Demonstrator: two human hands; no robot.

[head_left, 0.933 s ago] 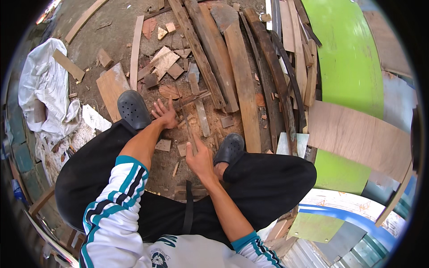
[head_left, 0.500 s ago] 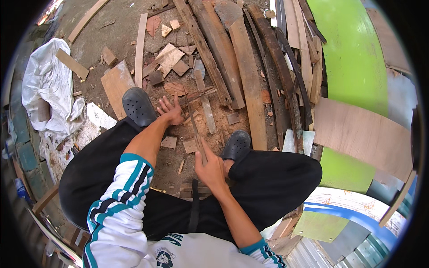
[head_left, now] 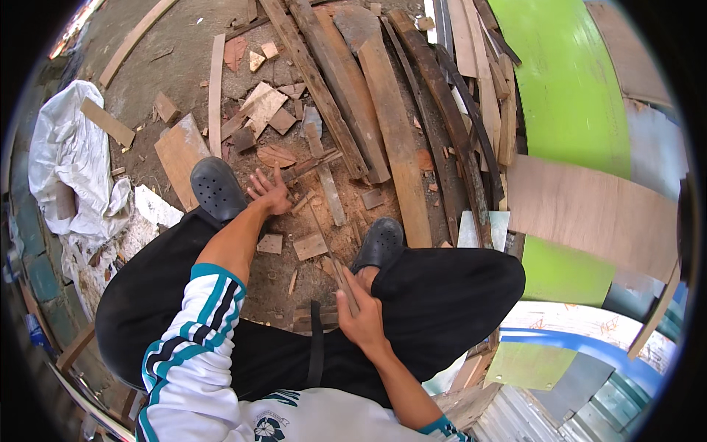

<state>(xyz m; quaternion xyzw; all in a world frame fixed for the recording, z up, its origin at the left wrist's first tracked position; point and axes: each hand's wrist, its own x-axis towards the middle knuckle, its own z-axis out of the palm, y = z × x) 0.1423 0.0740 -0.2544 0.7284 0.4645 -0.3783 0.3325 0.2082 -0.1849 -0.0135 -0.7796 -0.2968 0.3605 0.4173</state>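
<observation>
My right hand [head_left: 361, 318] is closed around the wooden handle of a handsaw [head_left: 347, 286]. The saw's thin blade shows nearly edge-on and slants away to the upper left. My left hand [head_left: 272, 196] has its fingers spread and rests low by a narrow wood strip [head_left: 315, 163]. Whether the palm presses on that strip I cannot tell. A short stick [head_left: 303, 202] lies beside the left hand, near the blade's far end. Pale sawdust [head_left: 335, 200] covers the ground between my shoes, around a thin flat batten [head_left: 330, 193].
Long weathered planks [head_left: 398, 140] lie beyond my right shoe [head_left: 380, 243]. My left shoe [head_left: 218, 188] stands beside a wide board [head_left: 181, 156]. Small offcuts [head_left: 310, 246] are scattered about. A white sack [head_left: 70, 166] is at left, green sheets [head_left: 563, 81] at right.
My right hand has drawn the saw back toward my body and slightly right, so the blade's far end sits nearer. My left hand keeps its spread pose, slightly lower in view.
</observation>
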